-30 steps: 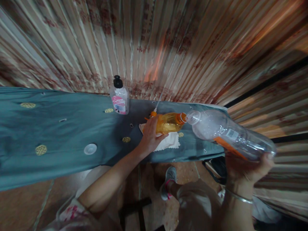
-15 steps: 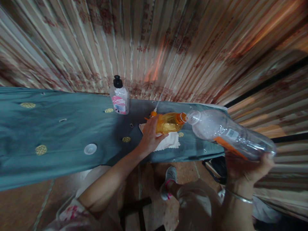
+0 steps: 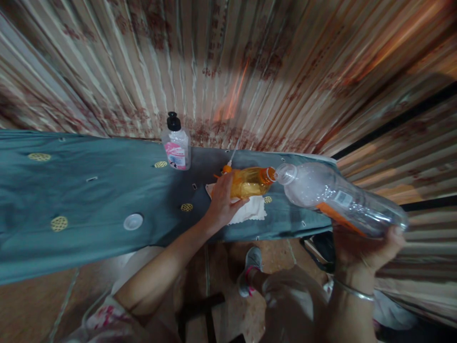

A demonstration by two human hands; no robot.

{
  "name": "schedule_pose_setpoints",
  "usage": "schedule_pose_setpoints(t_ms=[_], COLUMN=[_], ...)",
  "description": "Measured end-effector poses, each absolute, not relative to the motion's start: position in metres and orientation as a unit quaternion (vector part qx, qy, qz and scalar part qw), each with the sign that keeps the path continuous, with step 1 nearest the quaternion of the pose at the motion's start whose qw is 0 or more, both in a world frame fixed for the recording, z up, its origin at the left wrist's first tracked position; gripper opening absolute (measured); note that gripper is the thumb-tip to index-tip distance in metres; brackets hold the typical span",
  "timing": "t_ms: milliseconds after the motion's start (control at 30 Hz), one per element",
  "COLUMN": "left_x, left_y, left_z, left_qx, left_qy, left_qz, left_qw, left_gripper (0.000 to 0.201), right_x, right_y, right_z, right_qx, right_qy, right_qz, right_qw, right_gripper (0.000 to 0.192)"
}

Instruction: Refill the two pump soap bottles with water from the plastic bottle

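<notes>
You are standing at a long surface draped in grey-blue cloth (image 3: 89, 190), against a wall of striped curtain (image 3: 228, 71). Your right hand (image 3: 364, 247) is gripping a large clear bottle (image 3: 339, 197), tilting its open mouth against the neck of a small orange bottle (image 3: 250, 182), which your left hand (image 3: 221, 200) is clasping over a white napkin (image 3: 250, 209). If the necks are slipping apart, liquid may be spilling onto the cloth.

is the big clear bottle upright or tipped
Tipped: the clear bottle lies nearly sideways in the right hand, mouth against the orange bottle.
</notes>
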State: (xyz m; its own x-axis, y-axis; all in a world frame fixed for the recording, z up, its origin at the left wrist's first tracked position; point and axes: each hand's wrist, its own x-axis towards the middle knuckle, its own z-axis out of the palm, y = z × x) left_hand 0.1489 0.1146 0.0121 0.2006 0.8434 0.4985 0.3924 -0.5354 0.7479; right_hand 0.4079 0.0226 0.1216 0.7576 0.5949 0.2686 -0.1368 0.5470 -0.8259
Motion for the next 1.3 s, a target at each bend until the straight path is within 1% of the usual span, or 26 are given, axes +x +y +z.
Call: schedule_pose_setpoints(t_ms=[200, 600, 867, 1133, 1300], left_x=[0.149, 0.147, 0.147, 0.146, 0.145], left_y=[0.115, 0.114, 0.115, 0.116, 0.116], left_z=[0.011, 0.014, 0.015, 0.010, 0.010], left_qx=[0.743, 0.739, 0.741, 0.730, 0.736], left_qy=[0.416, 0.420, 0.426, 0.424, 0.416], left_qz=[0.470, 0.466, 0.458, 0.477, 0.475], left_qw=[0.232, 0.245, 0.246, 0.243, 0.243], left_gripper=[0.081, 0.078, 0.079, 0.080, 0.080], right_x=[0.406, 0.412, 0.415, 0.426, 0.436], right_y=[0.024, 0.019, 0.016, 0.006, 0.001], right_z=[0.122, 0.119, 0.118, 0.111, 0.105], right_qx=[-0.421, -0.448, -0.463, -0.470, -0.471], right_qy=[-0.285, -0.271, -0.239, -0.233, -0.215], right_qz=[0.215, 0.222, 0.227, 0.255, 0.277], right_qw=[0.834, 0.822, 0.823, 0.812, 0.810], right_gripper=[0.051, 0.059, 0.060, 0.073, 0.065])
